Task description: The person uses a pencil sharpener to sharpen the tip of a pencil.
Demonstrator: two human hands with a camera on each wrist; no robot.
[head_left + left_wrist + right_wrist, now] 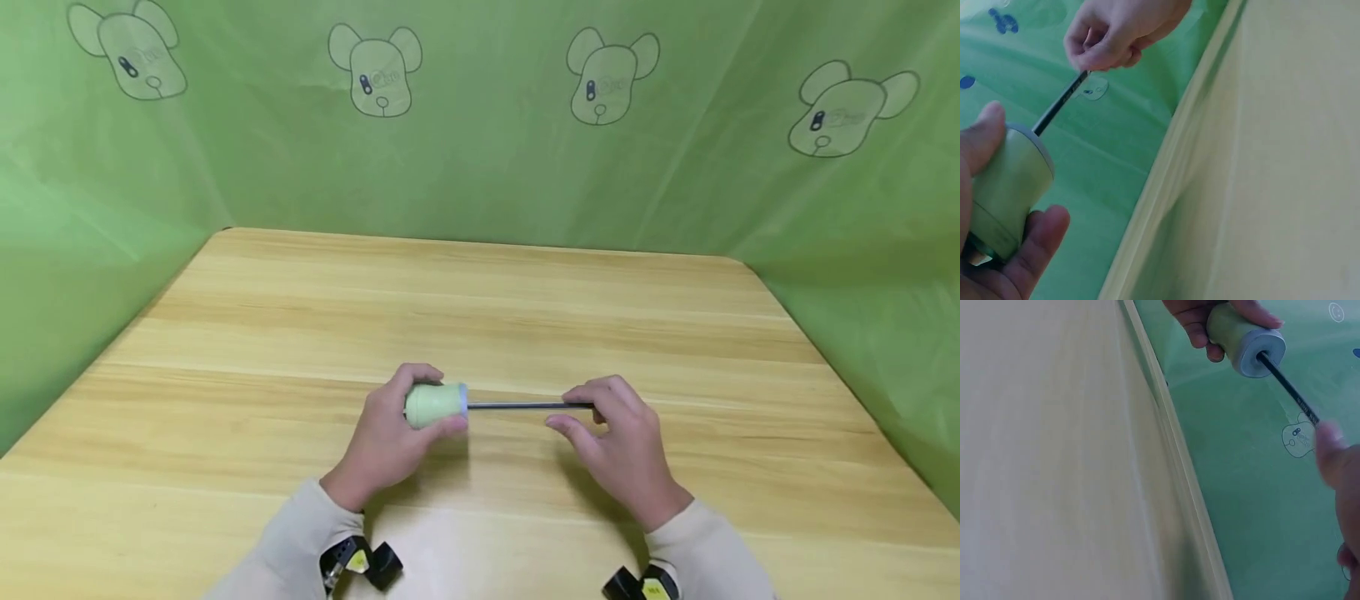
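My left hand grips a light green, barrel-shaped pencil sharpener from the side, thumb below and fingers around the far side. Out of the sharpener's grey-blue end face sticks a dark pencil with small lettering, its tip hidden inside. At the pencil's other end, the right hand pinches it, as the left wrist view shows most plainly. Both hands hold the pair roughly level above the wooden table. The pencil's outer end is hidden by the right fingers.
Green sheeting printed with cartoon animal heads stands behind the table and along both sides. Black wrist cameras with yellow labels are strapped over pale sleeves near the front. The table's far edge runs below the sheeting.
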